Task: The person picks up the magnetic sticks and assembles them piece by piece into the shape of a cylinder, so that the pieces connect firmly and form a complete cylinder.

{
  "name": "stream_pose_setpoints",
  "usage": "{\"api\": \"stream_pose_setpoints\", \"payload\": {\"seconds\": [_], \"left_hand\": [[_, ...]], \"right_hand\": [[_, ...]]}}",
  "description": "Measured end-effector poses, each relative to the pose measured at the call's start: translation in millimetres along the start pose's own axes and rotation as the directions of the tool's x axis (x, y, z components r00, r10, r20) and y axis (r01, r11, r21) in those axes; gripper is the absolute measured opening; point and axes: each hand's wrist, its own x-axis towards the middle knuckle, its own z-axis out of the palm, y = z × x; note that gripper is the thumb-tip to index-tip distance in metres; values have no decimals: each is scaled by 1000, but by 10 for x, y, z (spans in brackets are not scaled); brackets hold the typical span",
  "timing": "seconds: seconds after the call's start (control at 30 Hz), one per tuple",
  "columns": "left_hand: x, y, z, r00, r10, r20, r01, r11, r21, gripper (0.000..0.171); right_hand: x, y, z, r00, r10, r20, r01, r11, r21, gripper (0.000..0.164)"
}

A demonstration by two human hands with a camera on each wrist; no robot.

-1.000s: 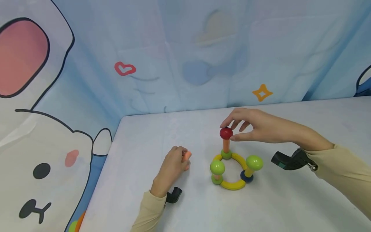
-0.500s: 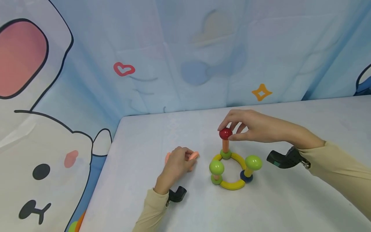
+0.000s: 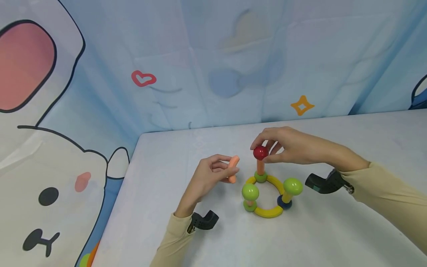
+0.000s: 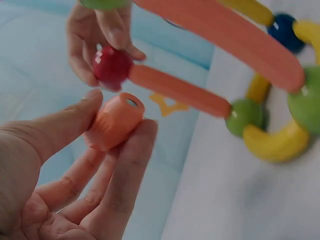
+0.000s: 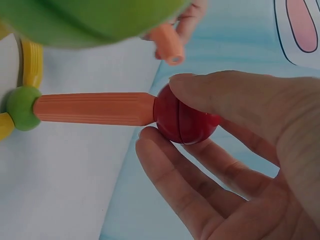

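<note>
My left hand (image 3: 211, 172) pinches an orange magnetic rod (image 3: 233, 169) between thumb and fingers, raised over the table. In the left wrist view the rod's hollow end (image 4: 132, 103) faces the red ball (image 4: 112, 67). My right hand (image 3: 283, 144) grips that red ball, thumb on one side and fingers on the other. The ball caps an upright orange rod (image 5: 95, 108), which stands on a green ball (image 3: 260, 177) of a yellow ring (image 3: 268, 212). The left hand's rod is just left of the red ball, apart from it in the head view.
Two other posts rise from the ring, topped by green balls (image 3: 250, 192) (image 3: 293, 187); the right one stands on a dark blue ball (image 3: 284, 202). The white table (image 3: 160, 207) meets a printed blue curtain (image 3: 200, 74) behind. Black cameras (image 3: 204, 220) hang at both wrists.
My left hand has lifted the orange rod off the table and carried it up and right toward the red ball. My right hand has closed in on the red ball; the ring has stayed put.
</note>
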Motion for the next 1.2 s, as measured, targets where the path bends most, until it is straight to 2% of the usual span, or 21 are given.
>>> {"api": "stream_pose_setpoints", "payload": {"seconds": [0.17, 0.43, 0.77, 1.07, 1.13, 1.2], "left_hand": [[49, 153, 80, 999, 3, 43, -1, 999, -45, 42], [115, 248, 158, 993, -21, 113, 20, 1000, 7, 38], [124, 241, 154, 994, -23, 110, 22, 1000, 14, 39], [114, 256, 145, 995, -7, 102, 7, 1000, 4, 39], [112, 257, 141, 995, -10, 101, 9, 1000, 3, 40], [111, 254, 137, 994, -12, 105, 12, 1000, 1, 40]], "right_hand": [[-8, 0, 7, 1000, 9, -18, -10, 1000, -6, 34], [30, -7, 42, 1000, 15, -12, -15, 1000, 0, 32], [55, -11, 49, 1000, 11, -25, -12, 1000, -11, 36], [-75, -217, -99, 992, 27, -125, -33, 998, -46, 38], [-119, -286, -93, 989, -1, -150, -10, 997, -78, 39], [-158, -360, -43, 984, -65, -168, 42, 990, -133, 37]]}}
